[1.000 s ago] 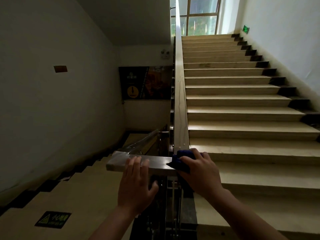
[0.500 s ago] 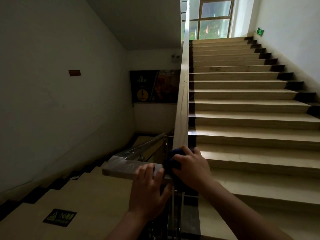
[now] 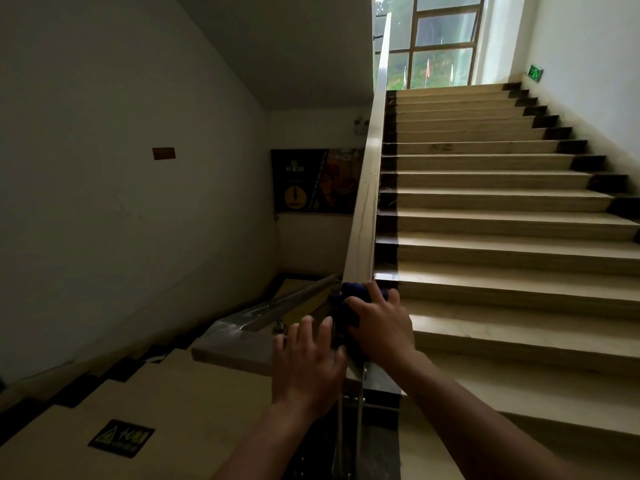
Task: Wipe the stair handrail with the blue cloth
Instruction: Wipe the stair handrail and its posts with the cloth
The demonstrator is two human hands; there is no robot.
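A pale wooden stair handrail (image 3: 367,209) climbs from the corner at centre toward the window. A short level piece of handrail (image 3: 235,346) turns left at the corner. My right hand (image 3: 379,329) is closed over the bunched blue cloth (image 3: 349,294) and presses it on the foot of the rising handrail. My left hand (image 3: 308,365) lies flat, fingers spread, on the level piece just left of the cloth. Most of the cloth is hidden under my right hand.
Beige steps (image 3: 502,247) with dark edges rise on the right. A lower flight (image 3: 121,403) with a floor warning sticker (image 3: 121,438) drops to the left. Metal balusters (image 3: 349,427) stand below the corner. A dark poster (image 3: 315,180) hangs on the landing wall.
My right hand has slid the cloth from the corner onto the foot of the rising rail. My left hand has crept right along the level piece. The view has tilted up.
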